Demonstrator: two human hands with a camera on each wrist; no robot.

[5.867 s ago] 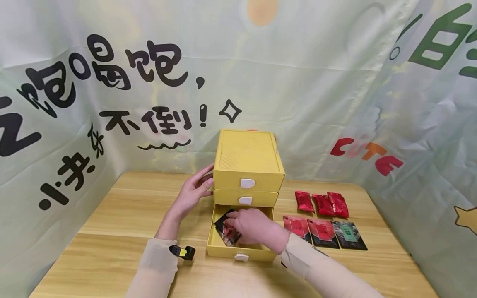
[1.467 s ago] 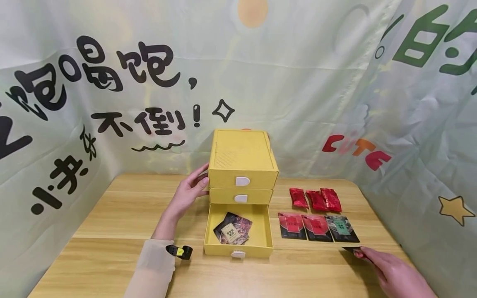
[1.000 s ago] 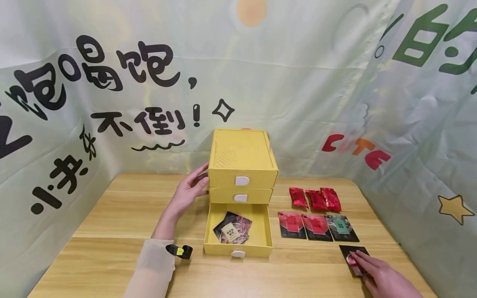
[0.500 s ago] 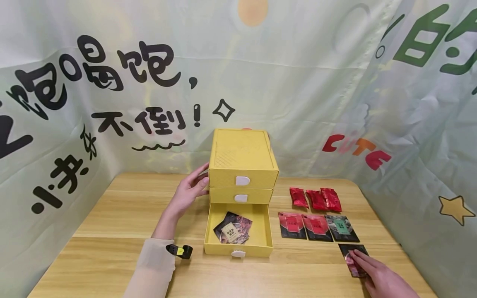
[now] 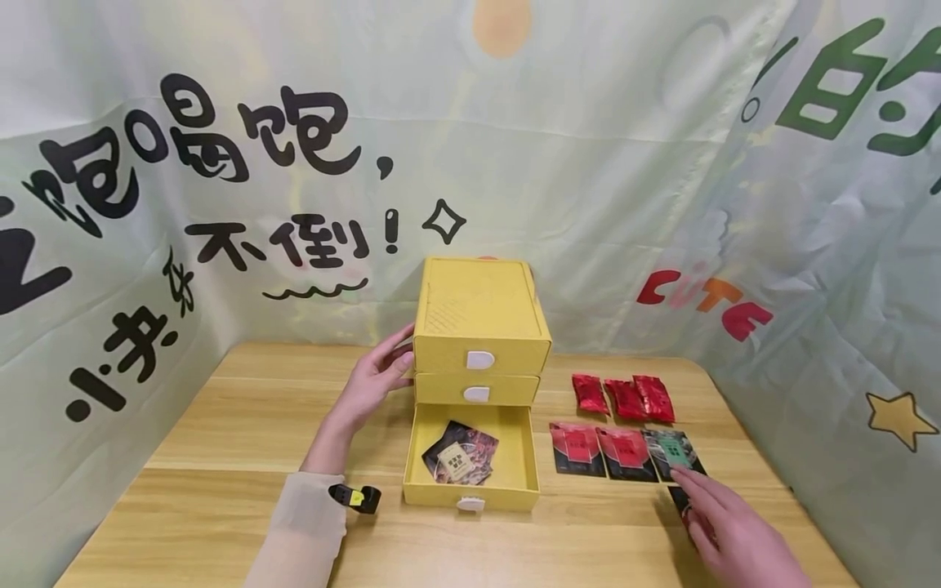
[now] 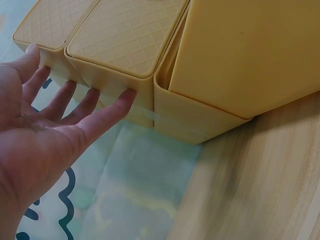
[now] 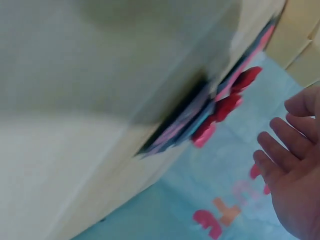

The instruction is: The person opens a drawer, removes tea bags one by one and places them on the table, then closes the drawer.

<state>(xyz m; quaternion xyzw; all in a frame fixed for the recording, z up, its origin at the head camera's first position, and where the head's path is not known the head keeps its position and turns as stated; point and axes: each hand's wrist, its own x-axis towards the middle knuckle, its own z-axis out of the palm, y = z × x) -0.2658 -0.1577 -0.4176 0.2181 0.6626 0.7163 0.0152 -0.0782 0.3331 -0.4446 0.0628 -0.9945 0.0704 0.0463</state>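
My left hand (image 5: 371,382) rests its fingertips against the left side of a yellow drawer unit (image 5: 481,298); the left wrist view shows its spread fingers on the box's edge. The unit's bottom drawer (image 5: 470,496) is pulled out, with a few overlapping dark printed sachets (image 5: 461,459) inside. At the right, my right hand (image 5: 738,527) holds nothing and hovers over a black sachet (image 5: 678,496), which it mostly covers. Its fingers look relaxed and parted in the right wrist view. Just behind lies a green-labelled sachet (image 5: 665,449), beside two red-labelled sachets (image 5: 627,452).
Behind the flat sachets lie several shiny red foil packets (image 5: 590,394). The wooden table (image 5: 243,457) is backed by printed cloth (image 5: 588,188) on its sides. A black strap piece with a yellow mark (image 5: 356,496) sits at the left sleeve.
The right hand took a black sachet from the drawer, laid it on the table in front of the green-labelled one, then let go and lifted. The left hand stayed against the unit.
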